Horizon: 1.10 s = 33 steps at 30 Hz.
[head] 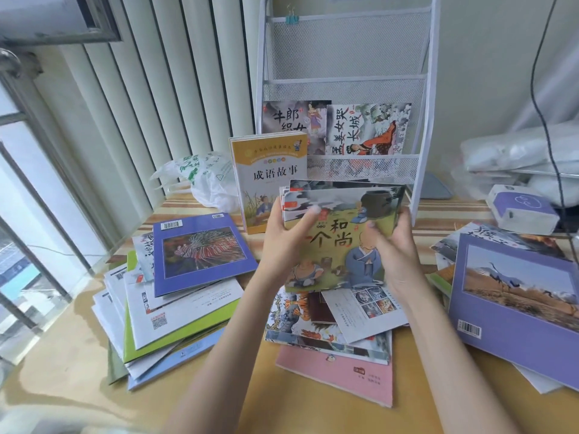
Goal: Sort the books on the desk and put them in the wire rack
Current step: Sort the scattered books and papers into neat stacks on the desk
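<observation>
Left pile (175,296): thin softcovers fanned loose on counter (62,364), purple lionfish cover uppermost; glossy, apt to slide.

Upright yellow book (269,180): leaning before wire rack (344,89), partly blocking lowest pocket.

Left hand (283,239) and right hand (396,249): curled round opposite side edges of small stack of picture books (341,233), held above centre pile (332,327). Light, floppy, slick; best taken by both edges, squared before slotting.

Rack's lowest pocket: two picture books (338,128) already standing.

Right pile (517,296): purple crane cover uppermost, near tissue box (523,211) and hanging cable (542,104).
</observation>
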Tool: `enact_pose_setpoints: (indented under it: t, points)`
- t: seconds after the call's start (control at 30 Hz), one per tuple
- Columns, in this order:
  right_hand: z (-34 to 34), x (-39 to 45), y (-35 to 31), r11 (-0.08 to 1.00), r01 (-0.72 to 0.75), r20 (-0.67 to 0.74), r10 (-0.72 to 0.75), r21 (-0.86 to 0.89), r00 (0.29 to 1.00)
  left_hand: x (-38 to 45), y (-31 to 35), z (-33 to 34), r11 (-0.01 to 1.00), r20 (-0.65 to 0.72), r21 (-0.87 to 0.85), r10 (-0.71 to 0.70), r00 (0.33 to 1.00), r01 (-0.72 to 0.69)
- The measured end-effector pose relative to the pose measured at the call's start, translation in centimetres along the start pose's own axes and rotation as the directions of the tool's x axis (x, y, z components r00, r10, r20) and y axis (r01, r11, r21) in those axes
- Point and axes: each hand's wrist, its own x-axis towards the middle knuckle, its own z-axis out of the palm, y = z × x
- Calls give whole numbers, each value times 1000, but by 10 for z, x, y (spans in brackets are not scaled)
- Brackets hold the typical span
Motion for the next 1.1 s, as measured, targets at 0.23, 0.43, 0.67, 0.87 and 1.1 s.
enact_pose_setpoints:
  t: [0.23, 0.43, 0.67, 0.87, 1.1]
  points:
    - [-2, 7, -33, 996, 15, -7, -15, -84, 1000, 2, 27, 4, 997, -14, -34, 69, 997, -70]
    - [16, 8, -37, 979, -166, -158, 146, -118, 976, 7, 25, 11, 992, -149, 53, 121, 981, -114]
    - [5, 3, -39, 920, -257, -18, 264, -297, 964, -9, -11, -9, 994, 192, 104, -45, 980, 25]
    - [-20, -26, -4, 857, -302, 90, 370, -417, 925, -10, -30, -18, 988, 4, 54, -147, 989, 147]
    - [-59, -48, -12, 456, -1, 334, 653, -890, 680, 2, -25, -78, 876, -75, -195, -462, 884, 441]
